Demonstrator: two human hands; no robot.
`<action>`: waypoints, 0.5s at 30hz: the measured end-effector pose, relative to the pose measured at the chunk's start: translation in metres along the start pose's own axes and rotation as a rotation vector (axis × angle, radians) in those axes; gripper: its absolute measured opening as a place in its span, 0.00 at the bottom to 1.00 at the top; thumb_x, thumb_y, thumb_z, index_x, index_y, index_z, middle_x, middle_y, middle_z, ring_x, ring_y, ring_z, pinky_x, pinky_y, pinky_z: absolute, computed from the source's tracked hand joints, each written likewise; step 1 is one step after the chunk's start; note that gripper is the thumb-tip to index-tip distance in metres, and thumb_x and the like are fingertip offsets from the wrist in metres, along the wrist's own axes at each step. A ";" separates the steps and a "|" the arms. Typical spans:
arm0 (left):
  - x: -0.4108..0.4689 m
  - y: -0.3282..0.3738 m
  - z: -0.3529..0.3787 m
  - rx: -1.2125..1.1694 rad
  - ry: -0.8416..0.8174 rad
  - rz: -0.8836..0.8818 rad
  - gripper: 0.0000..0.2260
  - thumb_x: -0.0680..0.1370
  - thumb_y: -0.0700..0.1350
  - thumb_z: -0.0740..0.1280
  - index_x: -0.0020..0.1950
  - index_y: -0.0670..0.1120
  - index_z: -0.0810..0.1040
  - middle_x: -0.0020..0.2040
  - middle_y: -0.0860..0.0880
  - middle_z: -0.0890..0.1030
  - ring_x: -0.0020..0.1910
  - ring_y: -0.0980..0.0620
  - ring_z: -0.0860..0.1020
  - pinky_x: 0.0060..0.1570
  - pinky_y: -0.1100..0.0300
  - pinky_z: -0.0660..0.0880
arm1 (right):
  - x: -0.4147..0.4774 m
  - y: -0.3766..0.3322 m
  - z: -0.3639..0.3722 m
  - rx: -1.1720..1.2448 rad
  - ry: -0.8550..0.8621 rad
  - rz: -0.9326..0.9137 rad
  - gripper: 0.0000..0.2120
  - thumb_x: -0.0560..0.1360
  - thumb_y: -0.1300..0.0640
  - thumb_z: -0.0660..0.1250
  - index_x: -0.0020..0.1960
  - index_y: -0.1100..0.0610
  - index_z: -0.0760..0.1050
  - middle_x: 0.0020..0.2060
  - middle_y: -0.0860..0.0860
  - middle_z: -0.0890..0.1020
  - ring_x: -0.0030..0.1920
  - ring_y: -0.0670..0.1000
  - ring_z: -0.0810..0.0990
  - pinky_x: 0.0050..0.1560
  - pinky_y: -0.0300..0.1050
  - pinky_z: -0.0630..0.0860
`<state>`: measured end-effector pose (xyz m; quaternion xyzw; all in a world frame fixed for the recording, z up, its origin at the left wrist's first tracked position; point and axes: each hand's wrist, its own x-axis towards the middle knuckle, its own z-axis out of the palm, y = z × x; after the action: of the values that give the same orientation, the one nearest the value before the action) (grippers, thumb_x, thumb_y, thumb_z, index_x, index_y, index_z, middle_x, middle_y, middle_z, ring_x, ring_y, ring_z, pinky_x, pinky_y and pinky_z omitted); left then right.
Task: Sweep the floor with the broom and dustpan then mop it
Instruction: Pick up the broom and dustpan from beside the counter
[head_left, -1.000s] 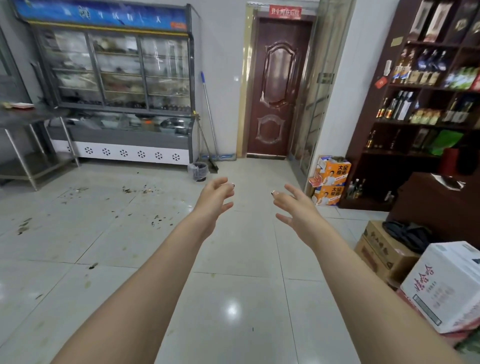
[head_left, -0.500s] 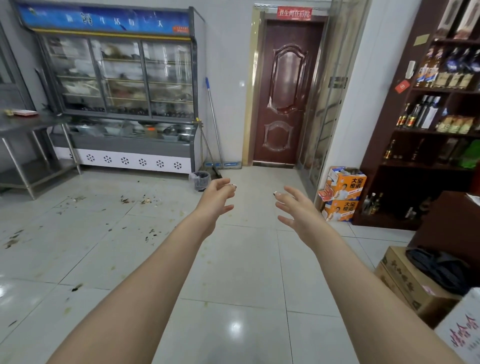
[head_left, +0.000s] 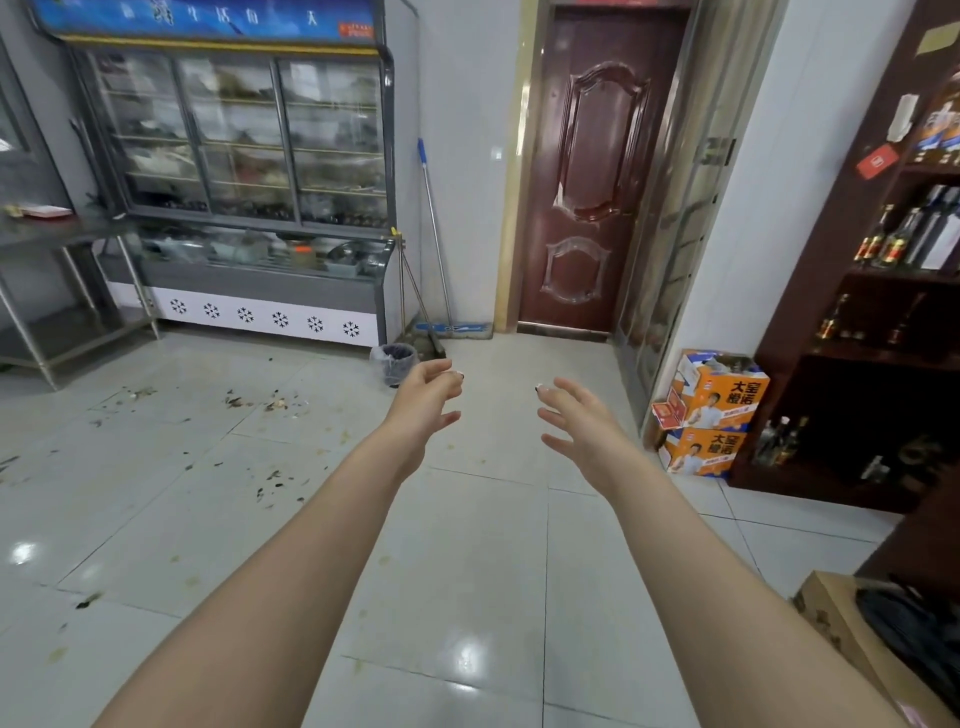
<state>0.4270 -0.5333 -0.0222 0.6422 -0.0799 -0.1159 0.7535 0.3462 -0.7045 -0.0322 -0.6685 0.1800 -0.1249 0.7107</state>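
Observation:
Both arms stretch forward over the pale tiled floor (head_left: 467, 571). My left hand (head_left: 426, 402) and my right hand (head_left: 579, 426) hold nothing, fingers loosely spread. Far ahead, a flat mop (head_left: 434, 228) with a blue-tipped metal handle leans on the white wall, its blue head on the floor. Beside it stand the thin handles of the broom and dustpan (head_left: 413, 296), against the cooler's corner. Dark scraps of litter (head_left: 265, 402) lie scattered on the tiles to the left.
A glass-door display cooler (head_left: 234, 171) fills the back left, with a steel table (head_left: 62, 234) further left. A small lined bin (head_left: 393, 362) sits near the mop. A brown door (head_left: 597, 171) is straight ahead. Orange cartons (head_left: 711, 410), a bottle shelf (head_left: 893, 260) and a cardboard box (head_left: 852, 629) line the right.
The view has moved forward toward the cooler, mop and door, which now look nearer. The white carton at the right has left the view. Both hands stay empty and outstretched.

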 end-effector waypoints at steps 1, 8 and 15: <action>0.011 -0.002 0.007 0.010 0.004 -0.003 0.13 0.78 0.41 0.63 0.63 0.44 0.72 0.56 0.48 0.76 0.57 0.51 0.75 0.51 0.54 0.76 | 0.013 0.000 -0.005 -0.006 -0.006 0.001 0.28 0.75 0.50 0.68 0.72 0.53 0.63 0.58 0.48 0.75 0.59 0.48 0.74 0.59 0.47 0.74; 0.095 -0.002 0.050 0.020 0.010 0.022 0.13 0.79 0.41 0.62 0.64 0.44 0.71 0.55 0.49 0.75 0.57 0.52 0.75 0.53 0.54 0.75 | 0.111 -0.014 -0.032 0.004 -0.015 -0.011 0.28 0.75 0.50 0.68 0.72 0.53 0.64 0.56 0.48 0.75 0.57 0.48 0.74 0.55 0.45 0.74; 0.221 -0.027 0.083 -0.012 -0.004 0.013 0.14 0.79 0.41 0.62 0.64 0.44 0.70 0.52 0.51 0.75 0.57 0.52 0.75 0.56 0.53 0.75 | 0.244 -0.006 -0.045 -0.035 0.002 0.007 0.27 0.75 0.53 0.67 0.71 0.52 0.64 0.59 0.49 0.75 0.57 0.48 0.74 0.54 0.45 0.74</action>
<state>0.6153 -0.6774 -0.0419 0.6370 -0.0849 -0.1128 0.7578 0.5480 -0.8474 -0.0498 -0.6801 0.1851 -0.1199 0.6991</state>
